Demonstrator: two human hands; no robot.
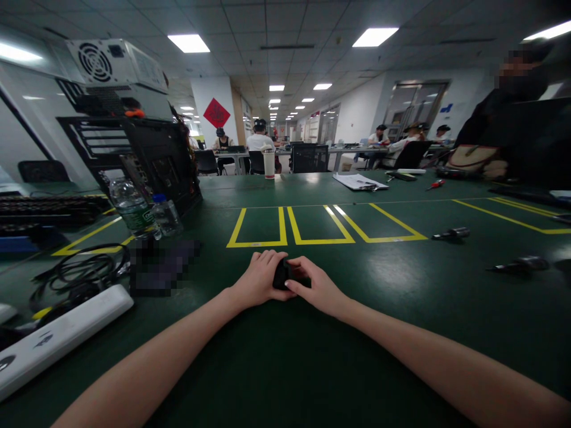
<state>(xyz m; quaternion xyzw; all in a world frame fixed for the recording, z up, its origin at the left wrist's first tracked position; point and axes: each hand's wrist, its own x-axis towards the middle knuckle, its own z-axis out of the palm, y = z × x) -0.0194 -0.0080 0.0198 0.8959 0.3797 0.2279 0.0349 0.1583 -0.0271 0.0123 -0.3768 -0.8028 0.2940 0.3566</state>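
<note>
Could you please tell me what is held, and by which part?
A small black object: left hand around its left side, right hand at its right side.

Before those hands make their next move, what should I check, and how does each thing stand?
1. Left hand holding the small black object: ok, curled around it.
2. Right hand gripping it too: cannot tell, contact is partly hidden.
3. Object clear of the green table: cannot tell.
4. Large water bottle apart from the hands: ok, off to the left.
5. Hands off the yellow tape: ok, on its near side.
</note>
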